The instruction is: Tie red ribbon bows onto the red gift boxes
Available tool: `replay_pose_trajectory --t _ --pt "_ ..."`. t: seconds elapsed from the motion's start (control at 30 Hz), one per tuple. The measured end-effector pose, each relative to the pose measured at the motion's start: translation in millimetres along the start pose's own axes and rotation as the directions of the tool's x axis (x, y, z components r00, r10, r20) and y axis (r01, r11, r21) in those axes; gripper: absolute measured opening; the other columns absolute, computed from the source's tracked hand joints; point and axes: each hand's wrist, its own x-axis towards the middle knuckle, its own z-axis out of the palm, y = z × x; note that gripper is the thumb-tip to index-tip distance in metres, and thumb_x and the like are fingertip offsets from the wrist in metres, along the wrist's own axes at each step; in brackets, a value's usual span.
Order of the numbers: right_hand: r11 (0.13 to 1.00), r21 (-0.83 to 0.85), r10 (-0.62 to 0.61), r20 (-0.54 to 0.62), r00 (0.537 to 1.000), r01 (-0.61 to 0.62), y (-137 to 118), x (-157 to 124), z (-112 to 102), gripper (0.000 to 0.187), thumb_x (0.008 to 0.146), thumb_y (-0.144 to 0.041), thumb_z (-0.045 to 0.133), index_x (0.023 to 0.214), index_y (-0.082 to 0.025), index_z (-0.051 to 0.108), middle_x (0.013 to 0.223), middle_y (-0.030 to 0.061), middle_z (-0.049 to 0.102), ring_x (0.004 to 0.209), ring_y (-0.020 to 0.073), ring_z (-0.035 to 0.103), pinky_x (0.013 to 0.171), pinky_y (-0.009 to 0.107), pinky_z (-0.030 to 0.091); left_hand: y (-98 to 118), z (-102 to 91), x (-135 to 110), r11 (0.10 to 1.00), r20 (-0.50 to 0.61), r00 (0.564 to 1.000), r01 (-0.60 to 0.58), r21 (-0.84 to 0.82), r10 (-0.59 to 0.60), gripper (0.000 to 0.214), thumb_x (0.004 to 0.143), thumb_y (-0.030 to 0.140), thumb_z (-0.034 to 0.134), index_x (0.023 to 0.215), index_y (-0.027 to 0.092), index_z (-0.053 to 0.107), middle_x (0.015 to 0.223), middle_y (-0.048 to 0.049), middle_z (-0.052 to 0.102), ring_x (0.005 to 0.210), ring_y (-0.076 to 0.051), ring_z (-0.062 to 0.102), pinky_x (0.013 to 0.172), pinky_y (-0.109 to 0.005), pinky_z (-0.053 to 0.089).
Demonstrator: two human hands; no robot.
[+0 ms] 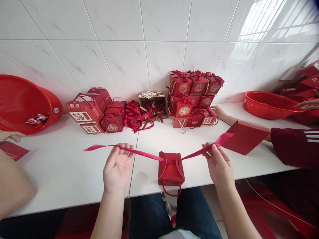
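A small red gift box stands at the near edge of the white table, a cord loop hanging below it. A red ribbon runs through the box's top and stretches out to both sides. My left hand pinches the ribbon's left stretch, the loose end trailing further left. My right hand pinches the right stretch, its end sticking up to the right. Both hands pull the ribbon taut, one on each side of the box.
Finished red boxes are stacked against the tiled wall, beside a cardboard box and loose ribbons. Larger red boxes stand left. A red basket and red basin flank. Co-workers' arms reach in at left and right, near a flat red card.
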Motion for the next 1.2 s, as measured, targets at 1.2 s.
replay_pose_trajectory --t 1.2 --pt "0.860 -0.221 -0.168 0.729 0.664 0.460 -19.5 21.5 69.7 0.024 0.091 -0.037 0.053 0.095 -0.024 0.074 0.077 0.0040 0.068 0.065 0.0158 0.060 0.062 0.031 0.051 -6.3 69.5 6.1 0.741 0.496 0.720 0.038 0.671 -0.486 0.014 0.076 0.025 0.062 0.066 0.017 0.066 0.066 -0.0023 0.060 0.068 -0.017 0.053 0.065 -0.028 0.039"
